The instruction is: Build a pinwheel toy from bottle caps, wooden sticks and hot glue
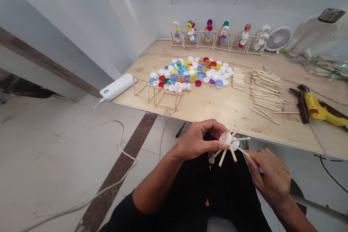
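Over my lap, just off the table's front edge, my left hand [202, 139] pinches a white bottle cap [225, 138] between thumb and fingers. Several short wooden sticks [233, 153] radiate from around this cap, with more white plastic showing behind it. My right hand [270, 174] is closed on the outer end of one thin wooden stick [244, 152], whose other end reaches the hub. Whether that stick is fixed to the hub I cannot tell. A pointed tool tip [210, 163] hangs below my left hand, mostly hidden.
On the wooden table [217, 105] lie loose coloured bottle caps [190, 72], stick piles [266, 88], two stick frames [167, 98] and a yellow glue gun [319, 107]. Finished cap wheels [209, 30] on stands line the back beside a small fan [279, 39]. A white power box [119, 86] sits left.
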`<state>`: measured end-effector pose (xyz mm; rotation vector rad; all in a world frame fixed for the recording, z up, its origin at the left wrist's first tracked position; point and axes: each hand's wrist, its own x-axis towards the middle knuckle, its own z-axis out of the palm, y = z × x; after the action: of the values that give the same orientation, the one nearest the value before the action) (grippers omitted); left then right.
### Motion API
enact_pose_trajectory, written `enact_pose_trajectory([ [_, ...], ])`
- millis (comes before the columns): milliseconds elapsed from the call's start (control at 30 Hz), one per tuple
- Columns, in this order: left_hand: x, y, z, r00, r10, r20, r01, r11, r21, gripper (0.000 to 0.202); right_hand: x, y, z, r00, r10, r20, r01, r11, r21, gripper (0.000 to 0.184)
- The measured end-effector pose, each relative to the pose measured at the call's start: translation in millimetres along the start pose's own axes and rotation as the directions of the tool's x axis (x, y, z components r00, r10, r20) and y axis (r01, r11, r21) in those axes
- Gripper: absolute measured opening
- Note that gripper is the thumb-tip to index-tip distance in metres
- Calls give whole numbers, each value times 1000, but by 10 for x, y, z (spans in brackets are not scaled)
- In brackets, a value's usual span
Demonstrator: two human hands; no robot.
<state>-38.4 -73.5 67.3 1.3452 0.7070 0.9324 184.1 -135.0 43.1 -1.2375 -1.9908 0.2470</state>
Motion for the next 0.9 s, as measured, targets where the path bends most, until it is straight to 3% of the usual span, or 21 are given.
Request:
enact_pose_trajectory([
  [67, -5, -8, 3, 1000, -3, -12, 3, 1000, 4, 27, 10, 11, -1, 996, 69, 58, -72, 996, 51, 12],
  [133, -11, 1, -2, 1000, 8, -2, -8, 1000, 15, 27, -7, 34, 8, 935, 243, 259, -303, 925, 229, 19],
  [200, -17, 20, -14, 999, 29, 39, -30, 999, 16, 26, -54, 58, 36, 799, 337, 499, -561, 717, 414, 29],
  [267, -21, 41, -29, 994, 54, 95, -56, 998, 18, 26, -119, 65, 81, 677, 311, 668, -724, 449, 524, 36],
  [333, -24, 52, -45, 987, 71, 146, -75, 997, 23, 25, -182, 49, 123, 618, 262, 741, -784, 271, 558, 39],
  [367, -25, 51, -51, 985, 73, 159, -78, 996, 29, 25, -204, 35, 135, 616, 257, 745, -787, 258, 561, 40],
  [400, -27, 46, -52, 985, 70, 158, -77, 996, 42, 25, -216, 19, 139, 632, 272, 725, -772, 308, 557, 40],
  [467, -28, 21, -36, 992, 47, 121, -58, 994, 90, 25, -202, -7, 122, 740, 338, 582, -653, 570, 498, 34],
  [533, -28, -16, 6, 995, 8, 103, -23, 990, 139, 26, -145, -22, 87, 898, 275, 342, -387, 865, 320, 22],
  [567, -28, -35, 33, 994, -14, 113, -4, 989, 151, 26, -108, -25, 70, 955, 180, 237, -231, 950, 210, 16],
  [633, -29, -65, 81, 989, -48, 137, 29, 990, 138, 28, -37, -28, 46, 992, -23, 128, 16, 998, 58, 14],
  [700, -33, -77, 102, 992, -60, 114, 47, 993, 108, 30, 11, -33, 39, 989, -102, 110, 101, 995, 13, 14],
  [900, -52, -48, 35, 997, -51, 57, 45, 994, 96, 30, 0, -70, 47, 991, 16, 134, -26, 997, 70, 11],
])
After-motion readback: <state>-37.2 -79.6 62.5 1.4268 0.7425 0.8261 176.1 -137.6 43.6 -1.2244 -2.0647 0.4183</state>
